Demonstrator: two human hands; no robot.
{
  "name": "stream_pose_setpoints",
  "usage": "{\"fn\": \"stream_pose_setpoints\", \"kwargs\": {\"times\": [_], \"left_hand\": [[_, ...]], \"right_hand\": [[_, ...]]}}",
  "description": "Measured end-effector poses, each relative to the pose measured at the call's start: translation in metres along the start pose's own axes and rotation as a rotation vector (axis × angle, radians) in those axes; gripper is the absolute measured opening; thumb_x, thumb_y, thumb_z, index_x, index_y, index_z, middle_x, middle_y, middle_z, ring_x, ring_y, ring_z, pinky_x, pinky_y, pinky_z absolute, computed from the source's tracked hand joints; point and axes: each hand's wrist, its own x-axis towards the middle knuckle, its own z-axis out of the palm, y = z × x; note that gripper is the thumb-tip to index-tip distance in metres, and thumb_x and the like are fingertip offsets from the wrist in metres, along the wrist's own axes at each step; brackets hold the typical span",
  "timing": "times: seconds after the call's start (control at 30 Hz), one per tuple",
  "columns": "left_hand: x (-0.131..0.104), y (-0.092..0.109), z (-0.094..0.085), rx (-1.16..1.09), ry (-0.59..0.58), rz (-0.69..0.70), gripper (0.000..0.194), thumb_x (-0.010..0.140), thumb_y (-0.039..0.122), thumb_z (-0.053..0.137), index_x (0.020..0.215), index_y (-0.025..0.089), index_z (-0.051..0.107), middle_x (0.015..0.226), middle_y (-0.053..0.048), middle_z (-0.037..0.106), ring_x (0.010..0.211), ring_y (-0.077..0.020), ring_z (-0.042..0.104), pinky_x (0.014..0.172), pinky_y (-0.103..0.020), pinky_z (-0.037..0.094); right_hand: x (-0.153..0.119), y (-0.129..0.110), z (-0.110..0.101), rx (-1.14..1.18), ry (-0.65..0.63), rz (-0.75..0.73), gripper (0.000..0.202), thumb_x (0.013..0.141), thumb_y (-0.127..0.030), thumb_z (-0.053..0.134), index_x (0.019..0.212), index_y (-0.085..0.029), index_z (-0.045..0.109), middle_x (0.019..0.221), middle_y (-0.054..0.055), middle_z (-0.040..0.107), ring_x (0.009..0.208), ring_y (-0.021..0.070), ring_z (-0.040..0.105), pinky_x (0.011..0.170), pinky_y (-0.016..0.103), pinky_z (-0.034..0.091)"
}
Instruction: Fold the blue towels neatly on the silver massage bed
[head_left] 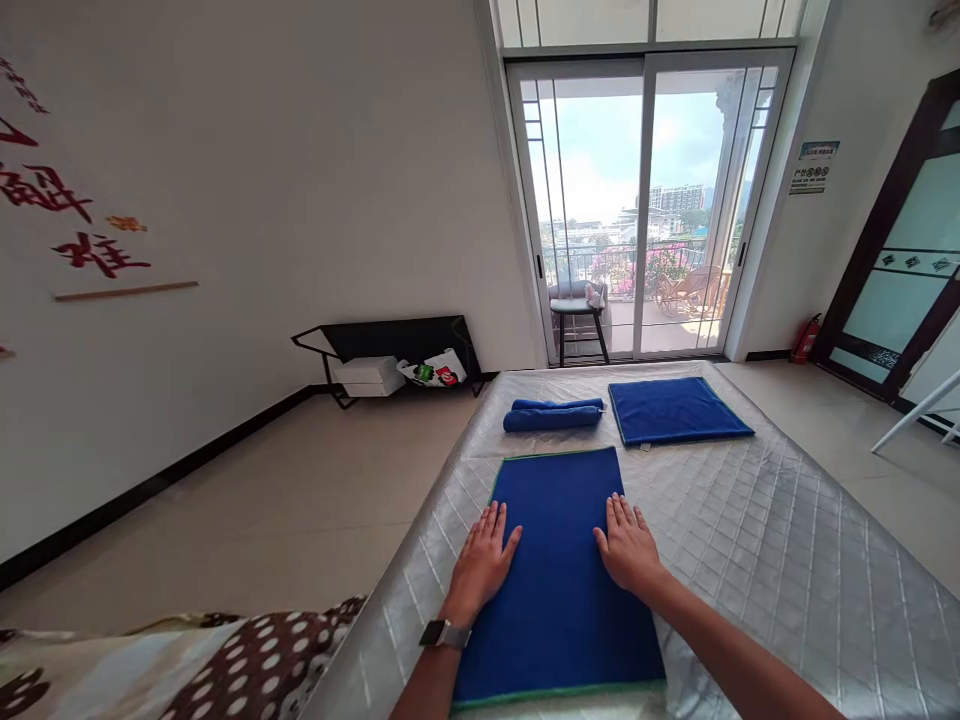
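Blue cloth (559, 590) w/ green edging: spread flat on the silver quilted mattress (757, 530), directly in front of you, long sides running away from you; surface approx. smooth. Your L hand (481, 562) lies palm-down over its L edge, fingers pointing away, thumb angled in onto the cloth. Your R hand (628, 548) mirrors it over the R edge, thumb also inward. Grip, both hands: open, fingers extended, nothing grasped. Watch (445, 634) on your L wrist. Beyond the far edge, same mattress: rolled blue cloth (553, 416) on the L, a flat blue cloth (679, 410) w/ small white tag on the R, the two near each other. Bottom L, beside the mattress: brown fabric w/ white dots (259, 660). Farther out, by the L wall: black rack (361, 341) w/ white boxes (366, 377) and a printed bag (436, 370). Past the mattress's far end: glass sliding door (643, 200), stool (576, 306) seen thru it. Far R: red fire extinguisher (806, 340) next to dark-framed door (913, 220).
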Motion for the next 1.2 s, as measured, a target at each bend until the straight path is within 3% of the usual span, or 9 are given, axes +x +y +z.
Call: {"fn": "stream_pose_setpoints", "kwargs": {"times": [0.33,0.47,0.73,1.2], "left_hand": [[0.001,-0.003,0.012,0.012,0.054,0.025,0.07,0.101,0.053,0.018,0.152,0.009,0.036,0.158,-0.017,0.038,0.148,-0.0272,0.031,0.119,-0.048,0.029],[0.001,-0.005,0.015,0.007,0.071,0.019,0.068,0.1,0.053,0.019,0.152,0.012,0.037,0.157,-0.016,0.04,0.147,-0.0279,0.033,0.118,-0.049,0.031],[-0.002,-0.01,0.018,-0.005,0.021,0.016,0.073,0.1,0.056,0.018,0.152,0.008,0.037,0.159,-0.017,0.034,0.148,-0.028,0.032,0.119,-0.048,0.03],[-0.002,-0.017,0.024,0.005,0.043,0.026,0.071,0.1,0.057,0.02,0.154,0.012,0.032,0.159,-0.016,0.037,0.147,-0.028,0.032,0.118,-0.049,0.031]], "right_hand": [[0.082,-0.003,-0.021,-0.013,0.089,-0.027,0.064,0.101,-0.036,0.025,0.156,-0.002,0.024,0.161,0.016,0.027,0.152,0.0224,0.016,0.121,0.039,0.012],[0.104,0.0,-0.019,-0.008,0.1,0.013,0.064,0.101,-0.036,0.028,0.154,0.0,0.027,0.16,0.019,0.028,0.151,0.024,0.018,0.121,0.039,0.013],[0.111,0.008,-0.002,-0.012,0.139,0.023,0.064,0.102,-0.038,0.027,0.155,-0.002,0.026,0.161,0.018,0.024,0.152,0.0235,0.015,0.12,0.041,0.011],[0.109,0.006,-0.003,0.011,0.155,0.027,0.064,0.101,-0.038,0.027,0.155,-0.003,0.027,0.162,0.016,0.024,0.152,0.0231,0.015,0.121,0.04,0.009]]}}
